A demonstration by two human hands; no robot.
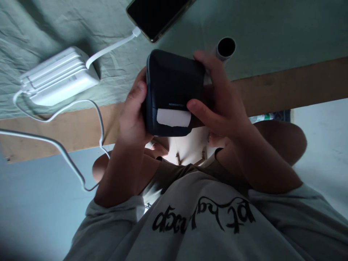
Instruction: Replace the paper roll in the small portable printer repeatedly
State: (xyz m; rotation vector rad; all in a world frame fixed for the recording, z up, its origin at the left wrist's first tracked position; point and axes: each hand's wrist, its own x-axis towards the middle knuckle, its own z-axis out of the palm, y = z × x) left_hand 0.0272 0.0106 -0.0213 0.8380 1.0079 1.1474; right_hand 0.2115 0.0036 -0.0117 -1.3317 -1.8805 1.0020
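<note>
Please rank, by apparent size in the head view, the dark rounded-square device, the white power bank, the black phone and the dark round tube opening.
1. Dark rounded-square device and white power bank: alike, and the device is nearer.
2. Black phone, partly cropped.
3. Dark round tube opening.

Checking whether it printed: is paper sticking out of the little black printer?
Yes, out: a short white paper strip protrudes from the black printer's slot, held between the left hand and right hand.

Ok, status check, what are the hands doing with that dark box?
Left hand and right hand both grip the small dark printer. White paper strip sticks out of its slot. Nothing blocking; power bank and phone lie apart on the cloth.
</note>
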